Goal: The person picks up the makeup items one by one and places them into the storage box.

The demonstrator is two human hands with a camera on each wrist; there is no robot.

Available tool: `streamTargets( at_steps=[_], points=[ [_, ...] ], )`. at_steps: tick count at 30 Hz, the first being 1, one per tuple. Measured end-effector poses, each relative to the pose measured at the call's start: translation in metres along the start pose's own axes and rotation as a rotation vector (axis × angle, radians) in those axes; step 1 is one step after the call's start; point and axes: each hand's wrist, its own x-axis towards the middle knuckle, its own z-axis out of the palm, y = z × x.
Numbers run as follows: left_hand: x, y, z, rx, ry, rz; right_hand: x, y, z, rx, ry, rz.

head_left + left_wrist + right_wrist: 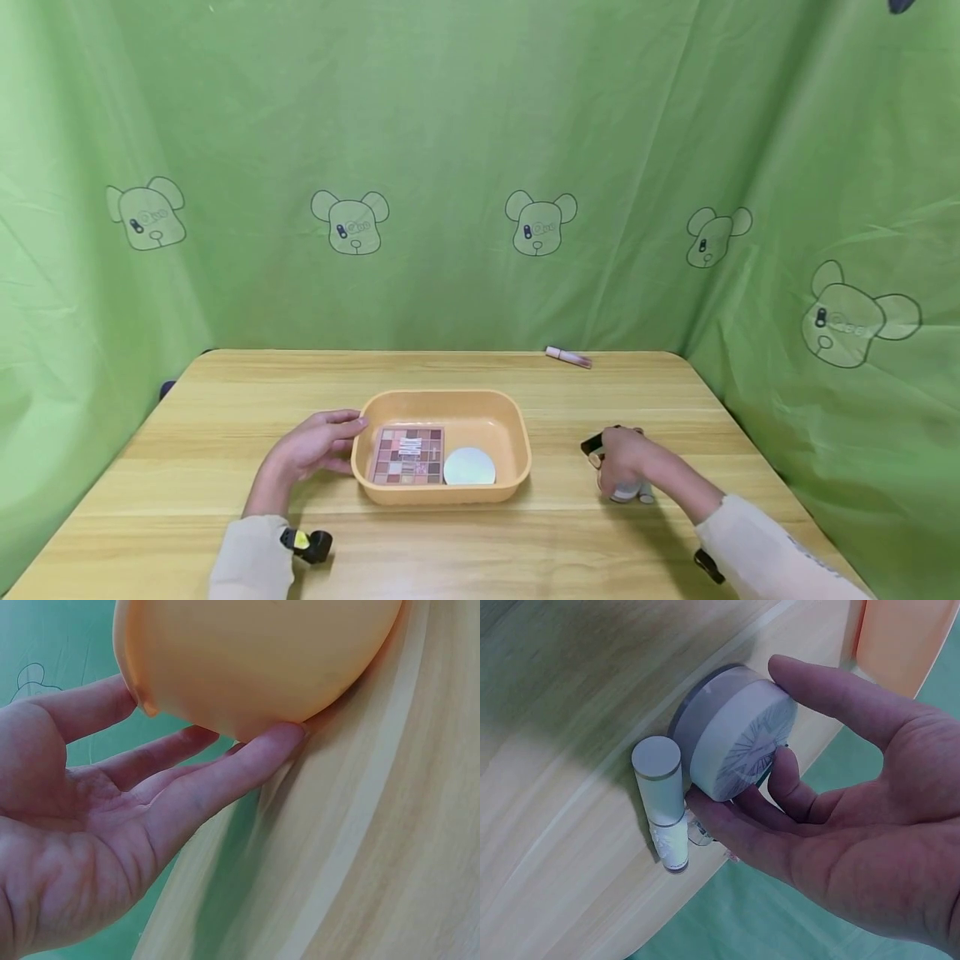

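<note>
On the left, my left hand (318, 446) holds the end of an orange tray (520, 454), its thumb over the rim and fingers against the outer wall (255, 667). In the tray lie a multicoloured palette (408, 457) and a white disc (469, 467), side by side. At the right, my right hand (628, 458) grips a round jar (754, 742) with a patterned face, thumb on one edge and fingers on the other. A white tube (660, 799) stands beside the jar. A black item (592, 444) shows by the right fingers, partly hidden.
A pink and white tube (568, 357) lies at the table's back edge, right of centre. Green cloth (450, 167) with bear-head prints hangs behind the wooden table (465, 550) and along both sides.
</note>
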Motion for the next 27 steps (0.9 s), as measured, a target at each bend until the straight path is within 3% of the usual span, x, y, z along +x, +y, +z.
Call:
streamTargets(
  at_steps=[27],
  points=[
    [-0.0012,0.0014,0.0005,0.011,-0.006,0.003,-0.0039,-0.0019,-0.0037,0.011,0.039,0.022]
  ],
)
